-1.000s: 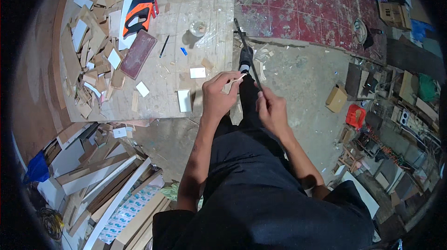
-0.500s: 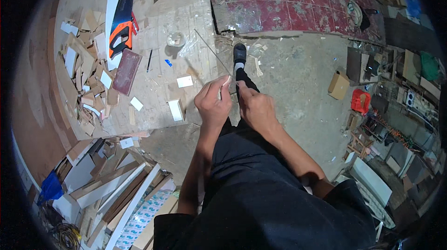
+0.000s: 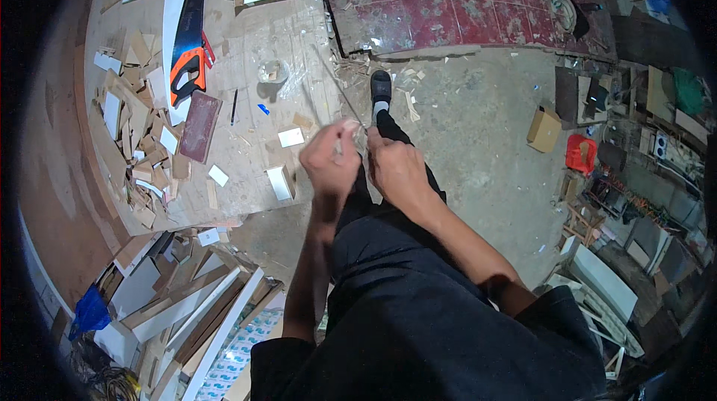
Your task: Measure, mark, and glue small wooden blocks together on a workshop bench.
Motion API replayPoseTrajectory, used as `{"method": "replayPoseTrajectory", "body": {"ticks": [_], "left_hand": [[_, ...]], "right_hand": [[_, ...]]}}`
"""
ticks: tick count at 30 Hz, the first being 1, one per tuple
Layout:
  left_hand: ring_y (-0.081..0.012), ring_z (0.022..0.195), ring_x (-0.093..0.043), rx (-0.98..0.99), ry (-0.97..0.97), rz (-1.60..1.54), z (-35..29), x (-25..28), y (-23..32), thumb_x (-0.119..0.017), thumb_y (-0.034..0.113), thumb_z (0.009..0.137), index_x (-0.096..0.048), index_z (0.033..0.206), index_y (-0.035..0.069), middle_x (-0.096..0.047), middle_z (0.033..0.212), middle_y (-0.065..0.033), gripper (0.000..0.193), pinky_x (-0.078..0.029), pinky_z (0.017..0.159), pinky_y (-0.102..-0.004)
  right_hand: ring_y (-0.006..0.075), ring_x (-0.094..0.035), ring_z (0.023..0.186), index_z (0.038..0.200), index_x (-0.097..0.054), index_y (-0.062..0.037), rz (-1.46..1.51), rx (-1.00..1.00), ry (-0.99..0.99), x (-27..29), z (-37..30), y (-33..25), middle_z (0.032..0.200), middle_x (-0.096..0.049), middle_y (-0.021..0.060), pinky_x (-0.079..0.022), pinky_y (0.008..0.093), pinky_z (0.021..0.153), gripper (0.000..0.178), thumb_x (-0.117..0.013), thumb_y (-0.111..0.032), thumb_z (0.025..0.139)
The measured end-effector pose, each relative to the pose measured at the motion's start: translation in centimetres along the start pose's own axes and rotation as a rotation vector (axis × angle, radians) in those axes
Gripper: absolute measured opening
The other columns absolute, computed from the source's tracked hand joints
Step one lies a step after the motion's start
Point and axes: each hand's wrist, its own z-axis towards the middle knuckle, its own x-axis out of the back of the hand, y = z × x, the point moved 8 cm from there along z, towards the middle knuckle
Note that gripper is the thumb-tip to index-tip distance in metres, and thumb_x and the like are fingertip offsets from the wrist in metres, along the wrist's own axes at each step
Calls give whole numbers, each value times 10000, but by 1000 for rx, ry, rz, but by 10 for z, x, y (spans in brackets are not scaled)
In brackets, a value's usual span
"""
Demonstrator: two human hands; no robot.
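A thin, light-coloured rod point(image 3: 340, 90) slants up and left from between my hands, its far end blurred over the table edge. My right hand point(image 3: 402, 171) is closed around the near end of this rod, thumb and index finger pointing forward. Just left of it, my left hand point(image 3: 328, 158) is curled with thumb and fingertips pinched together close to the rod. Motion smears those fingers, and I cannot make out what lies between them. Beyond the left hand, a clear cup point(image 3: 272, 72) stands on the wooden table point(image 3: 254, 143).
An orange-handled saw point(image 3: 188, 69), a dark red block point(image 3: 200, 127), a pencil point(image 3: 234, 107) and a white-faced block point(image 3: 280, 183) lie on the table. Wood offcuts point(image 3: 134, 117) pile up at left. Boards point(image 3: 187, 311) lean below. A cardboard box point(image 3: 544, 130) and red container point(image 3: 580, 153) stand right.
My left hand has shifted slightly left and down, and now blurs. My right hand has moved a little left, still with the rod. The view has shifted slightly.
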Motion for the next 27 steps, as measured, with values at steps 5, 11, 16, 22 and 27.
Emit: {"method": "replayPoseTrajectory", "body": {"ticks": [5,11,16,22,27], "left_hand": [[-258,753,-702,17,110,51,10,16,-6,-637,-47,787,-685,881,-9,-702,833,-144,112,-538,701,-312],[-167,752,-693,-3,53,-79,15,31,40,-654,-87,793,-672,911,-63,-706,824,-131,122,-541,711,-264],[-169,761,-669,326,96,-442,6,47,26,-627,-64,855,-603,953,-125,-668,828,-152,118,-567,679,-269],[-140,752,-666,377,118,-399,0,65,28,-688,-38,816,-643,902,-99,-685,815,-133,115,-557,704,-255],[-129,738,-664,340,151,-289,-2,75,39,-716,-19,800,-650,840,-85,-689,803,-139,102,-565,697,-262]], "right_hand": [[384,-653,627,865,-565,44,-8,3,-61,-2,5,-4,667,-629,224,-523,466,581,124,-547,-28,765],[397,-656,638,843,-589,34,-60,-132,-195,-30,1,22,671,-629,249,-531,482,594,116,-581,-38,752],[398,-647,644,972,-609,53,-54,-187,-106,-1,-15,38,682,-624,249,-519,469,572,212,-583,-56,792],[379,-623,613,1108,-583,23,305,-19,137,68,-27,-29,721,-622,216,-498,433,546,308,-600,3,800],[358,-627,610,1152,-541,10,250,94,61,54,-29,-64,721,-619,188,-501,419,537,368,-615,-18,793]]}}
